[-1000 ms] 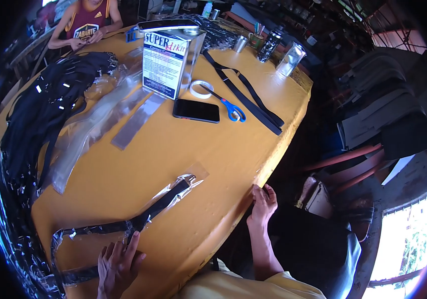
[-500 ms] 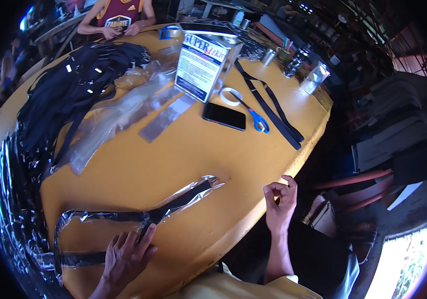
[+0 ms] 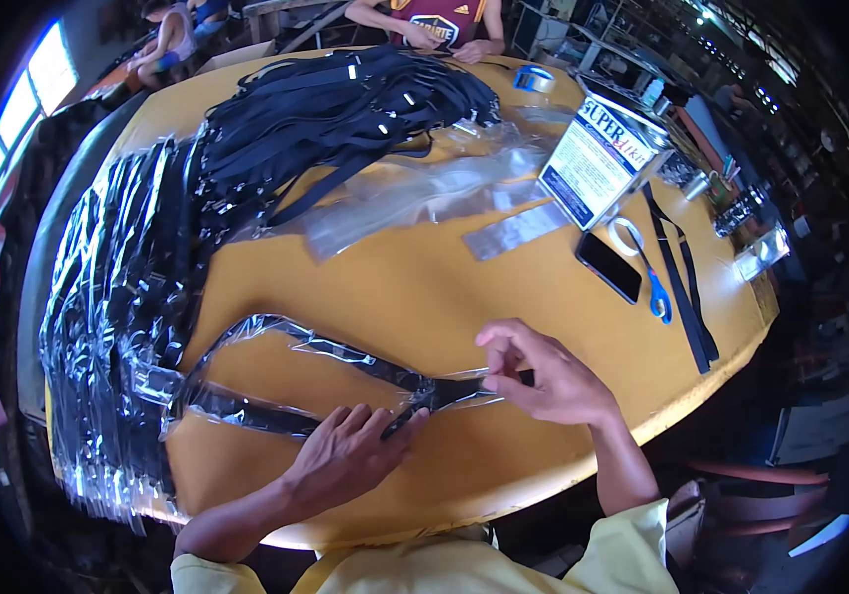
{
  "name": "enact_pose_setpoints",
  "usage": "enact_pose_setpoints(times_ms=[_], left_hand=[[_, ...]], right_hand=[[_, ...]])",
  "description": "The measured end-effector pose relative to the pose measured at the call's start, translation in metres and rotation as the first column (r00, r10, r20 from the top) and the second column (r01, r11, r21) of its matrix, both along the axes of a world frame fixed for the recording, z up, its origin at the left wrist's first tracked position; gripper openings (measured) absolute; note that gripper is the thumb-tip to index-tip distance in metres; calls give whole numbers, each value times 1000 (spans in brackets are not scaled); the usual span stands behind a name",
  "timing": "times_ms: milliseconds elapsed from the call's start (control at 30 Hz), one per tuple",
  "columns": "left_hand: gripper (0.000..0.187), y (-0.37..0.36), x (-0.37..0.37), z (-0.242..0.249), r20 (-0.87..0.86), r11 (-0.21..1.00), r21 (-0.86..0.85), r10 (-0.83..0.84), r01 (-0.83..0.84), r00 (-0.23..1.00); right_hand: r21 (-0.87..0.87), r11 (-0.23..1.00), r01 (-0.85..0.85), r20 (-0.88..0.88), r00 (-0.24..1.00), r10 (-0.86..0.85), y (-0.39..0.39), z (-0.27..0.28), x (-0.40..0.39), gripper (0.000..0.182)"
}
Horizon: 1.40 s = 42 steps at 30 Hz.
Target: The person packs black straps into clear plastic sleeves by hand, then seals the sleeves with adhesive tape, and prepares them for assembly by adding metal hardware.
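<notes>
A black strap in clear plastic wrap (image 3: 355,359) lies looped on the yellow table (image 3: 464,465). My left hand (image 3: 347,447) rests palm down near the strap's junction, its fingers apart and touching the wrapped strap. Over the strap's right end is my right hand (image 3: 543,374), its thumb and forefinger curled toward each other; whether they grip the plastic is hard to tell. Many wrapped straps (image 3: 112,337) are piled at the table's left side. Behind them lies a heap of unwrapped black straps (image 3: 325,119).
Clear plastic sleeves (image 3: 414,193), a labelled can (image 3: 599,163), a phone (image 3: 608,267), a tape roll (image 3: 626,237), blue-handled scissors (image 3: 660,301) and a loose black strap (image 3: 687,287) lie farther back. A person in a maroon jersey (image 3: 439,22) is across the table.
The view has swung left. My right hand has moved from beyond the table's edge to the right end of the wrapped strap. My left hand remains by the junction.
</notes>
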<state>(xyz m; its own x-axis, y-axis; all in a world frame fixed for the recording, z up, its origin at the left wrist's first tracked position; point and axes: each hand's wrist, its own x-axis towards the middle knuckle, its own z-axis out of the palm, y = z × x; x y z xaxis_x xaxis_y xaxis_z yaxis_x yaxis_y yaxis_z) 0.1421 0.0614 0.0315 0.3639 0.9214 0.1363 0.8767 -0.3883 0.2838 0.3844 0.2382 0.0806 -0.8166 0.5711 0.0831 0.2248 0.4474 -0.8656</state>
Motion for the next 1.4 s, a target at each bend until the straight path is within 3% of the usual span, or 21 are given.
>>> enact_pose_setpoints(times_ms=[67, 200, 400, 633, 900, 1400], left_hand=[[54, -2, -1, -2, 27, 999, 41, -9, 8, 1000], [54, -2, -3, -6, 39, 999, 54, -9, 7, 999], [54, -2, -6, -7, 56, 997, 73, -39, 35, 998], [53, -3, -7, -12, 30, 995, 89, -45, 42, 999], [56, -1, -4, -12, 15, 997, 77, -30, 29, 999], [63, 2, -2, -12, -16, 997, 80, -15, 16, 1000]], right_hand=[[-29, 978, -207, 135, 968, 209, 8, -3, -16, 44], [-181, 917, -355, 251, 885, 392, 17, -7, -43, 51], [-222, 877, -426, 411, 775, 480, 21, 6, -62, 59], [-282, 859, -427, 474, 717, 512, 23, 2, -76, 62], [-233, 833, -502, 488, 680, 547, 26, 1, -82, 59], [-195, 849, -491, 466, 715, 521, 24, -5, -83, 53]])
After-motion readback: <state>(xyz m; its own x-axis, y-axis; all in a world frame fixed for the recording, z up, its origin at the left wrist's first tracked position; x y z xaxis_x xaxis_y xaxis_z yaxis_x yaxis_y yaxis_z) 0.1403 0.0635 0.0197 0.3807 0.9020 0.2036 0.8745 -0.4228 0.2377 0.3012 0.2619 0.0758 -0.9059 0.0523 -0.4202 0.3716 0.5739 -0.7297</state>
